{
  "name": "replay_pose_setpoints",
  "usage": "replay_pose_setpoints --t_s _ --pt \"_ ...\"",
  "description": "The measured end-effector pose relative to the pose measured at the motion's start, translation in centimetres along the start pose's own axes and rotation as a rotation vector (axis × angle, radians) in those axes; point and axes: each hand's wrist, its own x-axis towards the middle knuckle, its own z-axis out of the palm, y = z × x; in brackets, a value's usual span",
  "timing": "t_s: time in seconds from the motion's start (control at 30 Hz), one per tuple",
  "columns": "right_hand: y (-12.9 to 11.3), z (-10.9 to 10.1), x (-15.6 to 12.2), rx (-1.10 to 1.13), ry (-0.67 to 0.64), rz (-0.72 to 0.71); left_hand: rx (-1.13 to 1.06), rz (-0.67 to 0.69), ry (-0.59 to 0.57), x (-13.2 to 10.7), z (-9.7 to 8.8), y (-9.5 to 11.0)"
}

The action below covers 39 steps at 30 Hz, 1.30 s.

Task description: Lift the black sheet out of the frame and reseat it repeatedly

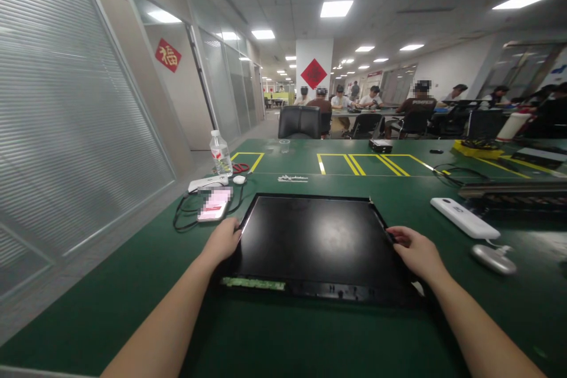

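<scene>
A black flat display panel [319,236] lies in front of me on the green table, its dark screen facing up and reflecting a ceiling light. Along its near edge runs a green circuit strip [253,283], left of the middle. My left hand [227,237] is closed on the panel's left edge, its fingertips mostly hidden behind the frame. On the opposite edge, my right hand [411,248] grips the frame with curled fingers. A small pale tab [417,288] shows by the near right corner.
Left of the panel are a phone [214,204], black cables and a water bottle [220,153]. Red-handled scissors [240,168] lie behind them. To the right rest a white power bank [465,218] and a silver oval device [494,258]. Several people sit at tables farther back.
</scene>
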Motion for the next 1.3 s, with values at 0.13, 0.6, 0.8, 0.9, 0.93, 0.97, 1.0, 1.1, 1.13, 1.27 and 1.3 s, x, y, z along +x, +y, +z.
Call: replay_pose_setpoints --t_s 0.13,0.6,0.8,0.9,0.93,0.97,1.0,1.1,1.13,1.27,1.3 --pt "0.0 0.0 0.0 0.052 0.031 0.053 -0.108 -0.045 0.025 0.1 -0.2 0.2" --pt "0.4 -0.1 0.3 -0.017 0.035 0.103 -1.185 -0.509 -0.001 -0.2 -0.6 1.4" --pt "0.2 -0.2 0.0 -0.038 0.043 0.105 -1.366 -0.502 -0.147 0.0 -0.5 1.2" --pt "0.2 -0.2 0.1 -0.045 0.035 0.115 -1.440 -0.477 -0.202 -0.1 -0.7 1.0" --pt "0.2 -0.2 0.1 -0.047 0.033 0.116 -1.444 -0.458 -0.222 -0.1 -0.7 0.9" --pt "0.2 -0.2 0.2 -0.047 0.032 0.116 -1.445 -0.435 -0.242 -0.2 -0.7 0.9" --pt "0.3 -0.2 0.2 -0.048 0.034 0.115 -1.444 -0.416 -0.255 -0.2 -0.7 0.9" --pt "0.3 -0.2 0.1 -0.043 0.043 0.104 -1.430 -0.399 -0.250 -0.3 -0.8 0.9" --pt "0.2 -0.3 0.0 -0.039 0.049 0.101 -1.426 -0.401 -0.238 -0.4 -0.8 1.0" --pt "0.0 -0.3 -0.2 -0.023 0.068 0.094 -1.429 -0.383 -0.183 -0.6 -1.0 1.3" --pt "0.0 -0.3 -0.3 -0.020 0.069 0.092 -1.424 -0.374 -0.180 -0.7 -1.1 1.4"
